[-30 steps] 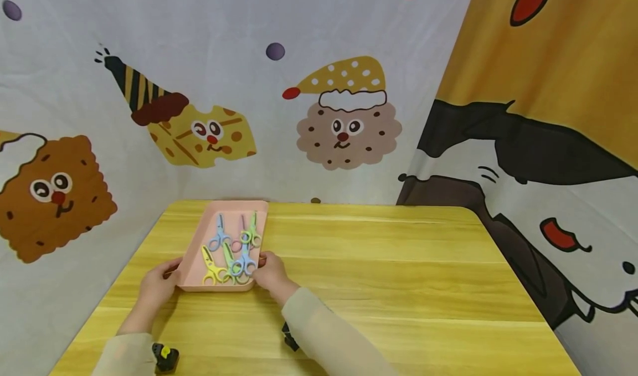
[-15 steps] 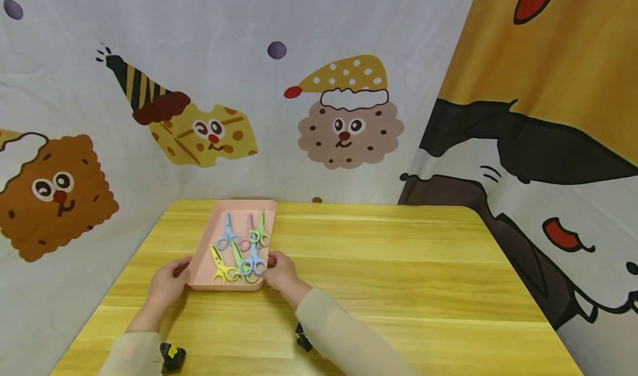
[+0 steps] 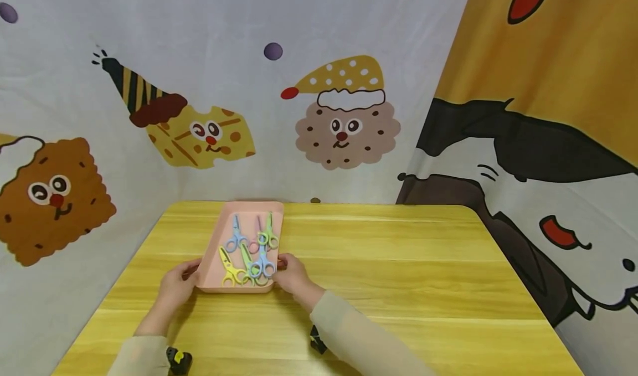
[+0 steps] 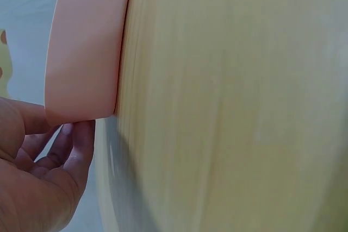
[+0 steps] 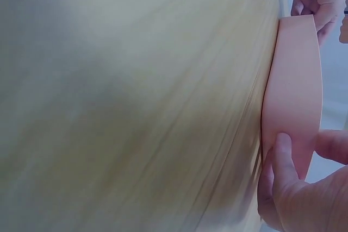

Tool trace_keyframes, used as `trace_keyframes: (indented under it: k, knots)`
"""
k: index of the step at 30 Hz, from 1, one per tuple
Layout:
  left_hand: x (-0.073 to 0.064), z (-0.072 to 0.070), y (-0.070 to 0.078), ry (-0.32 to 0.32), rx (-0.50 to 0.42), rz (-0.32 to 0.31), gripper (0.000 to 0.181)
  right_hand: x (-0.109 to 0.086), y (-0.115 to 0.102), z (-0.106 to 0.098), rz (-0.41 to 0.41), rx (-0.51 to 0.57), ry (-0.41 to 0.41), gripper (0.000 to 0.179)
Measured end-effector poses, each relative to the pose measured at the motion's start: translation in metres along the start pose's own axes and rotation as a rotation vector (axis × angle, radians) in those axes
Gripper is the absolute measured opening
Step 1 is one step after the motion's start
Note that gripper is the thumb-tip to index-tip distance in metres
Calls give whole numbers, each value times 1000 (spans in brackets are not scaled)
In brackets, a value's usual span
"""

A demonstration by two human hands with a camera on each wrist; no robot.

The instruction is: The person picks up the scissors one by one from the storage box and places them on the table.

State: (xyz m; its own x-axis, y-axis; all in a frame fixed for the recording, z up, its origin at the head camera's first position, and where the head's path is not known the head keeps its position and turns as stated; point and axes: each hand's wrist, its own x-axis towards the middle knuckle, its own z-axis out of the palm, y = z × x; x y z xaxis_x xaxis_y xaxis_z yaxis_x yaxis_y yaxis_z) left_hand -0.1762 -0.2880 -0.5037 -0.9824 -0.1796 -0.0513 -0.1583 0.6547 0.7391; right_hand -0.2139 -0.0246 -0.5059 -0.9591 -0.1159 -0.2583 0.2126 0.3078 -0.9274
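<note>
1. The left hand (image 3: 175, 285) grips the tray (image 3: 219, 268) at its 8 o'clock corner, digits bent and parted only by the tray's wall.
2. The right hand (image 3: 294, 275) grips the tray at 4 o'clock. In the right wrist view one digit presses flat on the outer wall while another meets the rim.
3. The tray, pink and shallow, sits level between the two hands, toward 10 o'clock on the table (image 3: 423, 265). Whether its base fully touches the wood is hard to tell.
4. Six scissors lie inside, blades pointing roughly to 12. From the tray's middle, a blue pair (image 3: 236, 241) is at 11, a pink pair (image 3: 258, 224) at 1 and partly covered, and a green pair (image 3: 269, 235) at 2.
5. Nearer the person, a yellow pair (image 3: 227, 261) is at 7, a second green pair (image 3: 246, 255) at 5 and a second blue pair (image 3: 263, 258) at 4, overlapping that green one.
6. Pale sleeves (image 3: 369, 337) cover both forearms; a small black device (image 3: 179, 360) shows by the left wrist, another by the right.
7. Beyond the table at 12 hangs a cloth (image 3: 224, 10), printed with a cheese (image 3: 226, 138) at 11 from the tray and a round biscuit (image 3: 347, 152) between 1 and 2.
</note>
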Motion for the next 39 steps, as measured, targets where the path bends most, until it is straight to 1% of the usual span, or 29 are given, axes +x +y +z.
trace_keyframes:
  k: [6, 13, 19, 22, 30, 34, 39]
  knots:
    - [-1, 10, 8, -12, -16, -1, 38, -5, 5, -14, 7, 32, -12, 54]
    - [-2, 15, 10, -8, -45, -15, 37, -9, 4, -22, 5, 51, -19, 53]
    - [-3, 20, 15, -25, -84, -11, 38, -9, 6, -29, 7, 48, -7, 52]
    - [-4, 22, 18, -21, -100, -13, 38, -9, 8, -33, 4, 45, -10, 52]
    - [-6, 32, 24, -11, -108, 8, 36, -11, 14, -43, -13, 25, -9, 51]
    - [-5, 37, 28, -22, -116, 6, 36, -12, 15, -50, -18, 4, -4, 50]
    - [-5, 42, 32, -28, -109, -6, 36, -13, 18, -57, -17, 8, -11, 51]
